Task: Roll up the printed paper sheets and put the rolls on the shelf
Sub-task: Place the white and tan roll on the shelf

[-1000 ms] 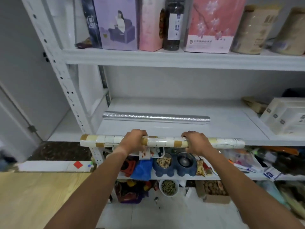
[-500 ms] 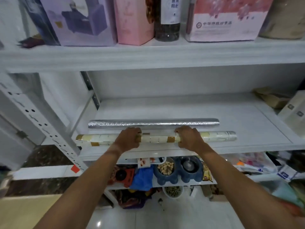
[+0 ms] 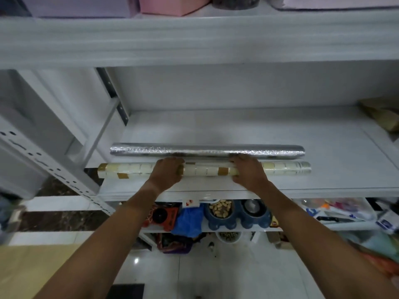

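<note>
White metal shelf (image 3: 216,134), middle board, boxes on the board above. A second ago the tile-print roll (image 3: 205,170) hung at the front edge; now it lies on the board near that edge, just in front of the silver roll (image 3: 207,151), left end overhanging the shelf's left edge. Placement looks nearly done, release pending. Left hand (image 3: 167,172) and right hand (image 3: 248,172) both reach forward palms down, fingers curled over the roll, holding it.

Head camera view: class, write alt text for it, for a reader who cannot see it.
Both hands, left hand and right hand, grip a cream tile-print paper roll lying on a white shelf, just in front of a silver foil roll. Cluttered lower shelves with a blue pet bowl show below.
</note>
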